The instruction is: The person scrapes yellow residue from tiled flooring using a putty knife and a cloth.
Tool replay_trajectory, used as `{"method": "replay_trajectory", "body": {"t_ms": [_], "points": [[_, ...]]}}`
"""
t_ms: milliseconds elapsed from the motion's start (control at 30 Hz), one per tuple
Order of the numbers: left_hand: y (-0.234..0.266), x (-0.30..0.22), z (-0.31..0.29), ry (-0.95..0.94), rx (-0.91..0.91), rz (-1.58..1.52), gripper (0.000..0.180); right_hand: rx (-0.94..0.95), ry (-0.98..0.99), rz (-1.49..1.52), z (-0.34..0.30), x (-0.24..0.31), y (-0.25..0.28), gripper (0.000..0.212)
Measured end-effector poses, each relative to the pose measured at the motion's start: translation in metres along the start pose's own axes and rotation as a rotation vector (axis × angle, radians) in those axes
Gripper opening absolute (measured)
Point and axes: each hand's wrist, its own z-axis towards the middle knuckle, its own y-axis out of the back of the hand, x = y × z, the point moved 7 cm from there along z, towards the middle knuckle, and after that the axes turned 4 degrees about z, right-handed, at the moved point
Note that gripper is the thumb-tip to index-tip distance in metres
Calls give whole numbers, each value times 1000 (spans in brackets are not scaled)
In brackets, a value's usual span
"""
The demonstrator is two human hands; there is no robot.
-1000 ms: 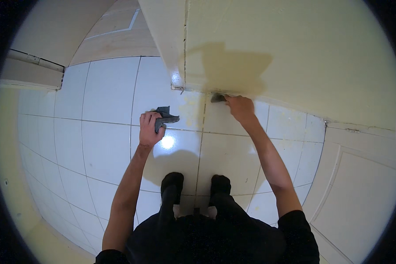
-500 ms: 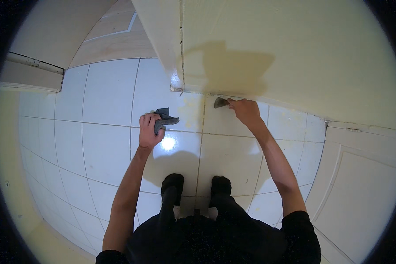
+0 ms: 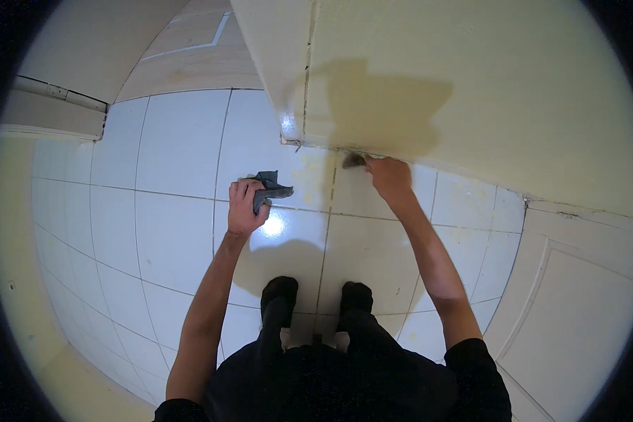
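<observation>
In my left hand [image 3: 246, 207] is a crumpled dark grey cloth [image 3: 271, 184], with the fingers closed over it low above the white floor tiles [image 3: 179, 221]. My right hand [image 3: 390, 179] grips a scraper [image 3: 353, 161] with a dark, flared blade; its handle is hidden inside the fist. The blade points left, close to the foot of the cream wall [image 3: 485, 91]. Yellowish specks [image 3: 309, 172] mark the tile between the two hands.
A wall corner [image 3: 290, 137] juts out ahead. At right stands a cream panelled door [image 3: 570, 309], at far left a door frame [image 3: 56, 112]. My dark-clad feet [image 3: 279, 292] are on the tiles below my hands.
The whole view has shifted slightly, so the wall and floor sit a little further right. My right hand has brought the scraper a bit nearer the wall's foot. The left hand keeps the cloth.
</observation>
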Motion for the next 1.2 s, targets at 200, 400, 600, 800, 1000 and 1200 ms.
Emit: {"method": "replay_trajectory", "body": {"t_ms": [200,400,600,800,1000,1200], "points": [[4,5,-6,-1,-4,7,38,100,53,72,-12,17,-6,34],[4,-1,-1,9,19,5,38,-70,130,185,-10,101,8,43],[5,-1,-1,-3,-7,-2,37,-174,176,161,3,59,-26,57],[11,-1,-7,17,-3,9,37,48,-315,103,-81,6,-22,57],[3,-5,0,-3,9,-1,39,-75,11,212,-58,49,-19,58],[4,0,-4,18,19,4,38,-135,-26,200,-32,-5,-42,56]]}}
